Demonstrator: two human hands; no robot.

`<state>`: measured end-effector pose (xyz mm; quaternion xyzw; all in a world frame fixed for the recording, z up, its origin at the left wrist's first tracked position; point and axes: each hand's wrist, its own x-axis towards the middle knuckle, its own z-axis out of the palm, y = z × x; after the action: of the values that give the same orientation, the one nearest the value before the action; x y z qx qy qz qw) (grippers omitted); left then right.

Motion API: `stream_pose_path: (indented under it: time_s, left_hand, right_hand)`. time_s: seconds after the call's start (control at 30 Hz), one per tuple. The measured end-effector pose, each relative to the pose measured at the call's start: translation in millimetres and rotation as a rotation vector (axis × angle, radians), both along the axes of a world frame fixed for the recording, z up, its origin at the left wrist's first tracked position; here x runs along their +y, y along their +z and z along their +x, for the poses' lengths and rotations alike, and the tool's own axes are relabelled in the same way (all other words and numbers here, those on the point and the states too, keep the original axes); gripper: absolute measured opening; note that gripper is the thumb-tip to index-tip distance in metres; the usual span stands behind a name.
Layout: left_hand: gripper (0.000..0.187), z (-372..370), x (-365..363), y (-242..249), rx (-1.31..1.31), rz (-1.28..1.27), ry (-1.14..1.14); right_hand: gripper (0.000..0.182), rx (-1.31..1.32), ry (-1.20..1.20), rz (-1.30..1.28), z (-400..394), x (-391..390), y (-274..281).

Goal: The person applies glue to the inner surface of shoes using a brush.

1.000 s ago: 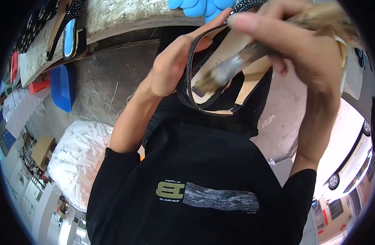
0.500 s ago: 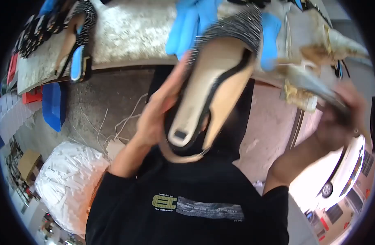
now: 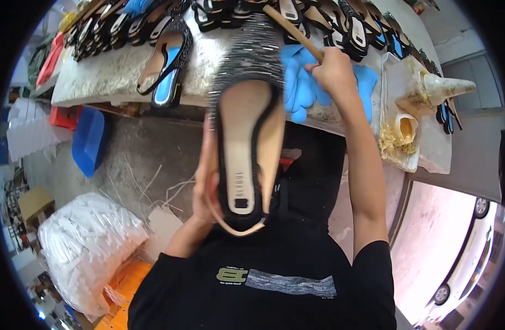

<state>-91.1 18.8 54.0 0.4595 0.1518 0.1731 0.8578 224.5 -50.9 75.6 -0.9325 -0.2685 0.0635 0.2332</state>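
My left hand (image 3: 203, 190) is wrapped round the side and heel of a slingback shoe (image 3: 238, 143), most of its fingers hidden behind it. The shoe has a glittery black pointed upper, a pale insole with dark lettering, and a tan strap looped at the heel. Its toe points away from me, over the table edge. My right hand (image 3: 332, 69) is closed round a light wooden stick (image 3: 293, 30), which slants up and left towards the shoe's toe. Under that hand, blue gloves (image 3: 304, 82) lie on the table.
Several similar shoes (image 3: 357, 30) line the back of the worktable (image 3: 115, 77); one slingback (image 3: 167, 63) lies nearer, at left. A glue-crusted tray (image 3: 412, 159) and cone-tipped bottle (image 3: 447, 88) stand at right. Below left are a blue bin (image 3: 89, 140) and a white plastic bag (image 3: 90, 242).
My right hand has swung from the far right up and left, over the gloves. The shoe has shifted left and turned more upright in view, still in my left hand. My view has tilted upward.
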Motion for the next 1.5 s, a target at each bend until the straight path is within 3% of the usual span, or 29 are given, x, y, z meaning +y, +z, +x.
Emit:
stream_pose_path:
  time_s: [0.13, 0.2, 0.27, 0.3, 0.37, 0.43, 0.47, 0.5, 0.53, 0.63, 0.7, 0.87, 1.07, 1.2, 1.27, 1.3, 1.37, 1.5]
  left_hand:
    - [0.074, 39.5, -23.2, 9.9, -0.158, -0.079, -0.250]
    - [0.066, 51.4, -35.0, -8.2, -0.069, 0.451, -0.212]
    - [0.057, 69.8, -48.8, -25.4, -0.152, -0.120, -0.364]
    - [0.057, 79.5, -52.1, -40.0, -0.142, -0.130, -0.370]
    - [0.049, 87.5, -58.0, -67.3, -0.086, -0.062, -0.340]
    - [0.046, 81.2, -48.1, -58.8, 0.014, -0.104, -0.402]
    - [0.044, 76.5, -39.4, -48.0, 0.092, -0.141, -0.448]
    - [0.041, 73.7, -30.5, -39.2, 0.167, -0.175, -0.488]
    - [0.040, 70.3, -25.2, -36.0, 0.244, -0.211, -0.524]
    - [0.040, 69.2, -13.3, -46.4, 0.258, -0.209, -0.570]
    - [0.042, 64.9, -9.7, -51.8, 0.249, -0.212, -0.640]
    - [0.046, 64.7, -6.0, -49.1, 0.144, 0.065, -0.713]
    - [0.055, 65.9, -4.7, -49.1, 0.223, -0.013, -0.724]
    - [0.053, 66.9, -1.9, -52.1, 0.176, 0.083, -0.738]
    - [0.054, 68.5, 0.9, -48.0, 0.177, 0.013, -0.708]
    - [0.054, 67.4, -0.1, -44.8, 0.185, -0.064, -0.689]
    - [0.054, 69.1, -3.7, -41.2, 0.200, -0.209, -0.677]
    - [0.055, 59.3, -8.0, -52.4, 0.266, -0.068, -0.605]
  right_hand:
    - [0.025, -0.092, -0.030, 0.023, 8.0, -26.2, 12.2]
    - [0.026, -0.151, -0.071, 0.160, 16.2, -60.1, 38.7]
    - [0.025, -0.137, -0.194, 0.358, -4.4, -95.9, 85.8]
    - [0.023, -0.134, -0.246, 0.328, -33.3, -101.7, 118.5]
    - [0.022, -0.105, 0.349, 0.583, -58.2, -130.6, 130.2]
    - [0.025, 0.350, 0.010, 0.732, -110.1, -129.3, 132.1]
    - [0.034, 0.384, -0.031, 0.749, -120.6, -123.0, 115.0]
    - [0.037, 0.274, 0.137, 0.448, -115.7, -121.2, 93.7]
    - [0.019, 0.446, 0.011, 0.378, -117.3, -118.8, 51.1]
    - [0.026, 0.575, 0.007, 0.329, -123.4, -107.8, 16.0]
    - [0.023, 0.350, 0.034, 0.252, -130.4, -103.8, 21.8]
    - [0.020, 0.256, 0.024, 0.283, -129.3, -104.8, 12.7]
    - [0.020, 0.253, 0.014, 0.239, -128.6, -102.0, 13.4]
    - [0.030, -0.159, 0.078, 0.233, -109.3, -111.0, 11.4]
    - [0.040, -0.287, 0.222, 0.394, -115.3, -129.1, 5.2]
    - [0.040, -0.286, 0.232, 0.391, -128.2, -131.0, 4.5]
    - [0.042, -0.042, 0.268, 0.218, -152.7, -129.8, 4.8]
    - [0.045, 0.036, 0.249, 0.053, -147.6, -114.7, 1.3]
